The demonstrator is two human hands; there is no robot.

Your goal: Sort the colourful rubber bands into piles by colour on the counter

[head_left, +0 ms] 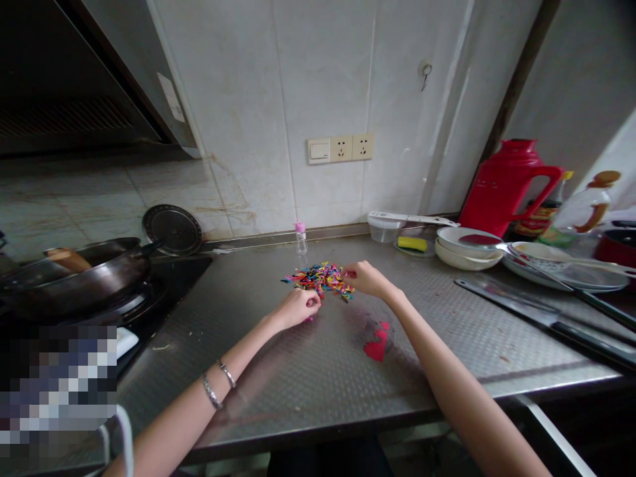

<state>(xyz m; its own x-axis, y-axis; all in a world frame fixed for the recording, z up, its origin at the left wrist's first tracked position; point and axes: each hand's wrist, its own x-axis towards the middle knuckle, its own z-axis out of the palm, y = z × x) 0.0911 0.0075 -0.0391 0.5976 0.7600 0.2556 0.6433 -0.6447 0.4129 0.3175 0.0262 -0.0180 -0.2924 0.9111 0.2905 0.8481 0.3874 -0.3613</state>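
Observation:
A loose pile of small, many-coloured pieces [322,273], which look like little rubber bands, lies on the metal worktop [298,391]. At the pile's near left edge is my left hand [298,309], its fingers curled and pinched together; a bit of pink shows just below them. My right hand [366,278] reaches the pile's right side with thumb and fingers closed. What either hand pinches is too small to make out. Behind the pile stands a small clear bottle with a pink cap [301,230]. A clear plastic bag with red print [377,342] lies nearer the front, below my right hand.
To the left, a wok [99,271] sits on the black stove beside a round dark lid [172,230]. On the right are stacked bowls [467,255], a yellow sponge [412,244], a knife [517,306] and a red thermos [504,189]. Wall sockets [352,148] are behind.

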